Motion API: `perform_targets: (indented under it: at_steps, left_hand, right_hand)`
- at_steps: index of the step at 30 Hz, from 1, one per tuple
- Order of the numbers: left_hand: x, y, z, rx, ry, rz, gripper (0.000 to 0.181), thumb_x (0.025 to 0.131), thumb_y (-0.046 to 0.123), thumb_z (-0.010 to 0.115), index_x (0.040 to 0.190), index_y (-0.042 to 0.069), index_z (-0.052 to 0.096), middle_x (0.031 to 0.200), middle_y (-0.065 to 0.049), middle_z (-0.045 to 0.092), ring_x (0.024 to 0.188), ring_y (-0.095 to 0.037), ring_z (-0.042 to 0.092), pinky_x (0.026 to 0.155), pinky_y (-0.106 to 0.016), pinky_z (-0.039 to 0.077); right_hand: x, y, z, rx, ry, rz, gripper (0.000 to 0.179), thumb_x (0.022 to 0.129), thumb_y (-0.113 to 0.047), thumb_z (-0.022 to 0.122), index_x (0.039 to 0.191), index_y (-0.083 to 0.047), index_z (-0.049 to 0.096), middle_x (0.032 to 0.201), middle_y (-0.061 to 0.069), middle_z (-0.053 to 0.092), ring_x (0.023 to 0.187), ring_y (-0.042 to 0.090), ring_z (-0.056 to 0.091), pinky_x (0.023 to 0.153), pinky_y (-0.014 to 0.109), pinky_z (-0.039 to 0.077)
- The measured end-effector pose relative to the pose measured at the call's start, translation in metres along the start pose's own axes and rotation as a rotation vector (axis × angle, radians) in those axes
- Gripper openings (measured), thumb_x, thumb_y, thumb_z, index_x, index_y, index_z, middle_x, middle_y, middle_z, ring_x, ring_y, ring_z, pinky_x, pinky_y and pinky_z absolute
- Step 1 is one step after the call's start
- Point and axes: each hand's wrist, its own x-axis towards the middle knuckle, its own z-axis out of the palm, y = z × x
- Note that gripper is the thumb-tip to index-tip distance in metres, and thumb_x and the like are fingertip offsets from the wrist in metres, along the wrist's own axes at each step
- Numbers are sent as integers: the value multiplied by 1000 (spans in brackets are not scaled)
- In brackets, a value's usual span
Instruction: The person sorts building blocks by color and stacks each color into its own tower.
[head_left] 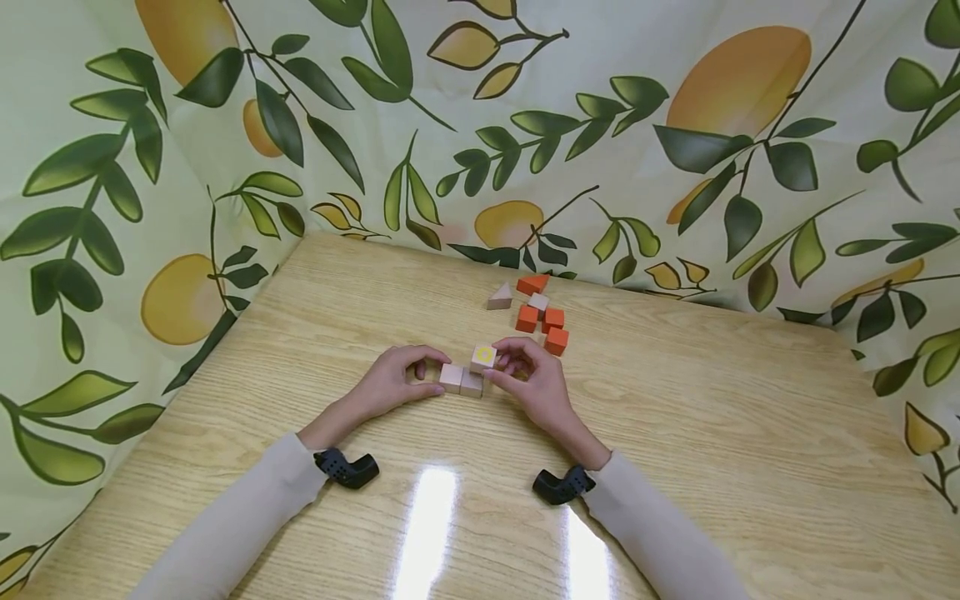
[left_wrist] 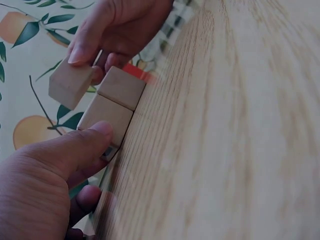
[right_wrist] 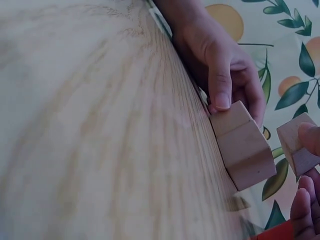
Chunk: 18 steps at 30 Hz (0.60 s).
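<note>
Two pale wooden blocks, a left block (head_left: 451, 377) and a right block (head_left: 472, 384), stand side by side on the table. My left hand (head_left: 395, 380) pinches the left block between thumb and fingers, as the left wrist view shows its thumb on the near face. My right hand (head_left: 537, 382) holds a third pale wooden cube (head_left: 483, 358) with a yellow ring mark on top. In both wrist views this cube (left_wrist: 70, 83) is raised off the table, apart from the pair and just above the right block.
Beyond the right hand lie several red cubes (head_left: 527, 318), a red triangular block (head_left: 532, 284), a pale cube (head_left: 537, 302) and a pale triangular block (head_left: 500, 297). A leaf-and-fruit patterned cloth (head_left: 480, 167) hangs behind the wooden table (head_left: 712, 417).
</note>
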Motion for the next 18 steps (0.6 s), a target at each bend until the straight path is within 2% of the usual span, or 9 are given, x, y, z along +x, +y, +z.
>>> perform_targets:
  at_steps: [9, 12, 18]
  left_hand:
    - [0, 1, 0, 1, -1, -12, 36, 79, 23, 80, 113, 18, 67, 77, 5, 55, 71, -15, 49, 65, -32, 37]
    - [0, 1, 0, 3, 3, -13, 37, 79, 24, 80, 113, 18, 67, 77, 5, 55, 71, -15, 49, 66, -32, 37]
    - [-1, 2, 0, 10, 10, 3, 40, 78, 26, 80, 114, 14, 67, 79, 5, 57, 72, -13, 49, 67, -32, 36]
  right_hand:
    - [2, -7, 16, 11, -34, -11, 33, 80, -14, 79, 109, -10, 65, 77, 9, 54, 60, 18, 47, 52, 23, 39]
    - [2, -1, 21, 1, -41, -24, 33, 79, -18, 80, 108, -14, 65, 72, 4, 51, 54, 16, 42, 48, 23, 34]
    - [4, 0, 26, -56, -43, -57, 31, 78, -18, 81, 105, -14, 67, 66, 3, 46, 52, 15, 37, 47, 24, 30]
